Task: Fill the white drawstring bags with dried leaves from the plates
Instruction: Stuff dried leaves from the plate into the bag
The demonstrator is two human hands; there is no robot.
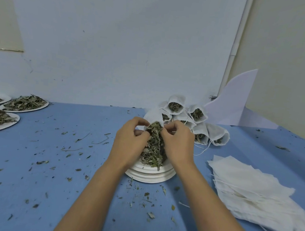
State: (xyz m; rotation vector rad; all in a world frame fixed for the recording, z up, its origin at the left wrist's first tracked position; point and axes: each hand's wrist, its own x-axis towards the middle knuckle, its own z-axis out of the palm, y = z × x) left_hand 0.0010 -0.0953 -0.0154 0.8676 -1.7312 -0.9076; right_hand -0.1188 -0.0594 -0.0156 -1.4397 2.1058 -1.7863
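As left hand, right hand pinch it — bag between | over plate

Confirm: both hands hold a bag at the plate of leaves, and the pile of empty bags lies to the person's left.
Wrong side: the head view shows the pile of empty bags on the person's right. Left hand and right hand do hold a bag at the plate.

Blue table carries leaf plates, a plate stack, filled bags, empty bags, crumbs.
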